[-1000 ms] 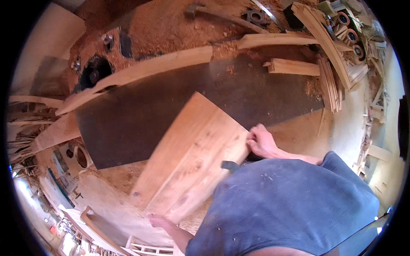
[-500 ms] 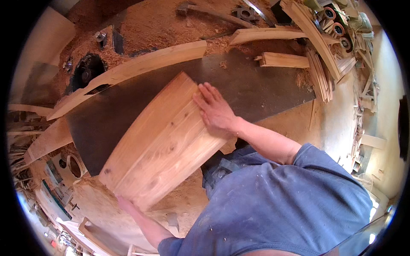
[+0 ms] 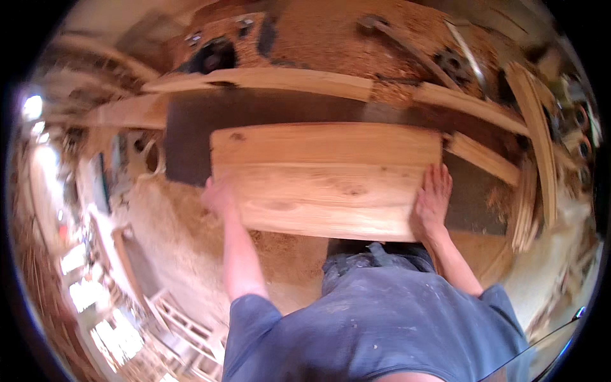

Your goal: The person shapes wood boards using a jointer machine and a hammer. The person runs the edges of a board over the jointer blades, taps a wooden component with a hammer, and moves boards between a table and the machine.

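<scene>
A wide panel of pale, knotty wood (image 3: 324, 178), with visible lengthwise board lines and a slightly bowed far edge, lies across in front of my body. My left hand (image 3: 219, 198) grips its left end, fingers partly blurred. At the right end, my right hand (image 3: 433, 200) presses its fingers along the edge. The panel is over the near part of a dark flat table (image 3: 191, 127); whether it rests on the surface or is lifted, I cannot tell.
A long shaped timber (image 3: 286, 79) runs along the table's far side, with sawdust (image 3: 331, 38) and a hammer-like tool (image 3: 414, 51) beyond. To the right are a short wooden piece (image 3: 480, 158), thin strips (image 3: 524, 204) and a long plank (image 3: 538, 140). A sawdust-strewn floor (image 3: 172, 216) lies left.
The panel has turned clockwise from a slant to lying nearly straight across. My left hand has moved up with its end, my right hand down and to the right. The head view has also swung.
</scene>
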`<action>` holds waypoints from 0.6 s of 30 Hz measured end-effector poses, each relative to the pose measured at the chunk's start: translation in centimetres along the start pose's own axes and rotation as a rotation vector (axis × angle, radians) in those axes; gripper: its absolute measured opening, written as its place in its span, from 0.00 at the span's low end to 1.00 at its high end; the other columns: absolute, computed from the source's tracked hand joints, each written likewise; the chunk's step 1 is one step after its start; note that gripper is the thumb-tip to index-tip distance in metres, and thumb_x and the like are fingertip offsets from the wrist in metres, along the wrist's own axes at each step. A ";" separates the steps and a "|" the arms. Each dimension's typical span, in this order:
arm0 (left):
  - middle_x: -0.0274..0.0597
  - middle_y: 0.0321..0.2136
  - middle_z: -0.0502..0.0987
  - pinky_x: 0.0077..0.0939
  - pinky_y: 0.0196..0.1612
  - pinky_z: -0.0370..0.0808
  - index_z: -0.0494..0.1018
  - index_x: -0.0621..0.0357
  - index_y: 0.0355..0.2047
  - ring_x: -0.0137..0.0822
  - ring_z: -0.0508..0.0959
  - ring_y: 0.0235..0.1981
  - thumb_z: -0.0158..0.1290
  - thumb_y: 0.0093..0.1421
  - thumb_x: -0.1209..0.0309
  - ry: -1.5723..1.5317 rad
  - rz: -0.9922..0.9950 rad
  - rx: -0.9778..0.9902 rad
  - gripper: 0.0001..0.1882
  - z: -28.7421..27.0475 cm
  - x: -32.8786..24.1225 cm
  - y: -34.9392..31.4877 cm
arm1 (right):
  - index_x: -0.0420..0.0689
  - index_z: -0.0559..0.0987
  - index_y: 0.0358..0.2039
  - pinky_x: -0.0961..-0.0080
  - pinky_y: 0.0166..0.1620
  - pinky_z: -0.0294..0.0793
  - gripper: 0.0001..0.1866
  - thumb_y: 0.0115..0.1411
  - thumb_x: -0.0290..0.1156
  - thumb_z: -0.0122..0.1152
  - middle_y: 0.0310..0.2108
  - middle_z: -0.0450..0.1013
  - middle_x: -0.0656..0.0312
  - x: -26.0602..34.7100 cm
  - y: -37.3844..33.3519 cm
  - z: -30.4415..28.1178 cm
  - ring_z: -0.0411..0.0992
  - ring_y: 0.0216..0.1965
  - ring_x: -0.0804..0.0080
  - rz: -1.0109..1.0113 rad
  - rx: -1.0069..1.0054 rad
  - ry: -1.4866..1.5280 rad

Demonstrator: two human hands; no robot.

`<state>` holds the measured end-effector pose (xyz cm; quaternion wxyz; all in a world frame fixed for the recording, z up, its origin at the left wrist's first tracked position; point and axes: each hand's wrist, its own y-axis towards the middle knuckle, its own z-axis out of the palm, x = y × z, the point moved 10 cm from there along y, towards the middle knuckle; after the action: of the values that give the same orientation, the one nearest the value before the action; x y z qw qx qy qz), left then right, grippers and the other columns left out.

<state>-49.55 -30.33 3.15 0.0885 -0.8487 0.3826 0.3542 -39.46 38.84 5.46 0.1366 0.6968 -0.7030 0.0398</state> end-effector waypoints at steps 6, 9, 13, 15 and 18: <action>0.64 0.53 0.71 0.54 0.58 0.71 0.69 0.52 0.62 0.61 0.71 0.56 0.71 0.45 0.46 0.438 -0.075 0.054 0.47 5.4 -11.6 -7.2 | 0.35 0.60 0.70 0.45 0.74 0.45 0.34 0.63 0.28 0.50 0.75 0.50 0.45 -3.9 -2.5 -1.7 0.45 0.76 0.44 -0.004 0.010 0.109; 0.62 0.57 0.68 0.53 0.62 0.67 0.68 0.54 0.63 0.60 0.67 0.60 0.71 0.45 0.44 0.444 -0.023 0.123 0.49 6.5 -16.7 -8.9 | 0.33 0.59 0.70 0.44 0.74 0.43 0.35 0.62 0.29 0.50 0.74 0.49 0.42 -4.8 -3.2 -2.4 0.44 0.76 0.41 0.020 0.058 0.149; 0.64 0.61 0.63 0.48 0.69 0.58 0.64 0.57 0.66 0.58 0.61 0.66 0.70 0.46 0.42 0.445 0.015 0.171 0.53 9.3 -18.8 -10.0 | 0.36 0.56 0.72 0.43 0.75 0.40 0.38 0.62 0.32 0.52 0.75 0.48 0.42 -6.2 -3.5 -4.1 0.43 0.76 0.41 -0.073 0.090 0.133; 0.65 0.66 0.58 0.45 0.72 0.54 0.62 0.59 0.69 0.58 0.56 0.70 0.70 0.47 0.41 0.485 -0.005 0.243 0.56 10.6 -20.3 -11.1 | 0.36 0.57 0.72 0.43 0.74 0.40 0.38 0.62 0.33 0.53 0.75 0.49 0.42 -7.4 -3.0 -4.8 0.45 0.76 0.42 -0.164 0.145 0.132; 0.64 0.72 0.49 0.45 0.75 0.48 0.59 0.62 0.70 0.57 0.46 0.74 0.68 0.49 0.40 0.568 0.055 0.385 0.57 12.6 -21.5 -12.3 | 0.38 0.61 0.70 0.42 0.74 0.43 0.37 0.62 0.34 0.55 0.73 0.54 0.45 -8.3 -1.9 -4.7 0.48 0.75 0.43 -0.286 0.218 0.165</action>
<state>-57.34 -3.85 6.82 0.1274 -0.8705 0.4745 0.0272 -36.97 47.95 7.66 0.1218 0.7948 -0.5746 0.1526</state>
